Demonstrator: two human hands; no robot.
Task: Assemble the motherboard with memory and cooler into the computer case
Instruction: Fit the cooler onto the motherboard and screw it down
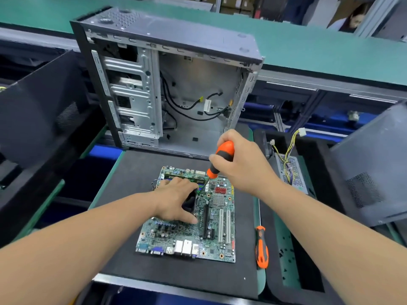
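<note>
motherboard [199,223] lies on the black mat [136,172], ram seated, left hand [178,199] pressing the cooler [190,200] flat while right hand [240,164] grips screwdriver [221,158] on its screw, open case [176,89] behind awaits the board

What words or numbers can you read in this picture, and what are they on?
None can be read.
Circuit board: its tiny print is too small and blurred.
White tag on a cable inside the computer case: too blurred.
Both screwdrivers: no writing shows.
</note>
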